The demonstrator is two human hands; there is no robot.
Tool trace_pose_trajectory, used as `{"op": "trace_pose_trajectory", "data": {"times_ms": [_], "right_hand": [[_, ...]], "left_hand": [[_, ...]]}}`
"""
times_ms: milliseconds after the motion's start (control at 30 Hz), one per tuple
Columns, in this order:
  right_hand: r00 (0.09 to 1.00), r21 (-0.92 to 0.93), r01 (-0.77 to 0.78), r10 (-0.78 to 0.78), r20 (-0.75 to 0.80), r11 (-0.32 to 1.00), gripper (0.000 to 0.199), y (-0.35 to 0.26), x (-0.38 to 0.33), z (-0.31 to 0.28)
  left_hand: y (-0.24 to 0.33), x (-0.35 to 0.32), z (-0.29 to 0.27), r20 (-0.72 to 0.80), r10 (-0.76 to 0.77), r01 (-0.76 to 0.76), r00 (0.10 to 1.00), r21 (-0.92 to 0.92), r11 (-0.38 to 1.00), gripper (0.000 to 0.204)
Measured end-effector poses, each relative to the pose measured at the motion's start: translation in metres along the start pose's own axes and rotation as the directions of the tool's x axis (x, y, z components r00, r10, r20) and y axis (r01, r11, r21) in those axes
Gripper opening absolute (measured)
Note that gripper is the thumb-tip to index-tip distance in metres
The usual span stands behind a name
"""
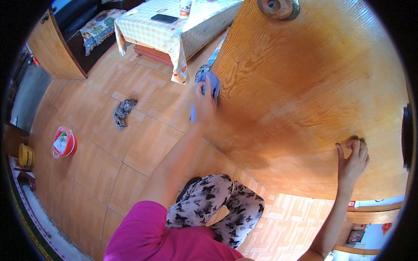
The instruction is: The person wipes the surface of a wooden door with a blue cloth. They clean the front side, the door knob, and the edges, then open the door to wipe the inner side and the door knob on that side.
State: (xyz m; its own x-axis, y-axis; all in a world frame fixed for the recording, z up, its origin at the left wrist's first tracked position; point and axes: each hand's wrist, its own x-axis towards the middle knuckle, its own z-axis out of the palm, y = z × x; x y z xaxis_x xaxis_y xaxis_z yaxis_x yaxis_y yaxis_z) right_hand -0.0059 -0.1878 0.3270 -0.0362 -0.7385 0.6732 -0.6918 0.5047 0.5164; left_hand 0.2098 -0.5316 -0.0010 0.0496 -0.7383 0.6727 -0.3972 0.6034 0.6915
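Note:
My left hand (206, 102) is closed on a bluish-purple cloth (213, 82), pressing it against the free edge of a wooden door (296, 100). A loose end of the cloth hangs beside the wrist. Farther right, my right hand (353, 161) rests its fingertips on the face of the same door, with thumb and fingers apart and nothing in them. A round metal door lock (279, 6) sits at the top of the door, above both hands.
A table with a checked cloth (146, 31) bears a phone (164, 18) and a white bottle (185, 8). On the tiled floor lie a crumpled grey rag (124, 113) and a lined red bin (69, 145). A yellow container (25, 155) stands at far left, another door (56, 48) behind.

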Motion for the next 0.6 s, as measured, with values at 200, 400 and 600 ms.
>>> {"op": "trace_pose_trajectory", "data": {"times_ms": [200,400,600], "right_hand": [[0.988,-0.020,-0.039,0.042,0.148,0.999,0.043,-0.013,0.020,-0.003],[0.989,-0.010,-0.057,0.058,0.140,0.998,0.045,-0.016,0.021,0.001],[0.988,0.007,-0.060,0.058,0.143,0.998,0.045,-0.010,0.016,0.006]], "left_hand": [[-0.017,-0.055,0.019,0.322,-0.526,0.517,0.787,0.121,0.848,0.071],[0.032,-0.012,0.035,0.030,-0.310,0.312,0.950,-0.052,0.949,0.064],[0.138,0.117,-0.038,-0.087,-0.140,0.122,0.986,-0.186,0.975,0.069]]}}
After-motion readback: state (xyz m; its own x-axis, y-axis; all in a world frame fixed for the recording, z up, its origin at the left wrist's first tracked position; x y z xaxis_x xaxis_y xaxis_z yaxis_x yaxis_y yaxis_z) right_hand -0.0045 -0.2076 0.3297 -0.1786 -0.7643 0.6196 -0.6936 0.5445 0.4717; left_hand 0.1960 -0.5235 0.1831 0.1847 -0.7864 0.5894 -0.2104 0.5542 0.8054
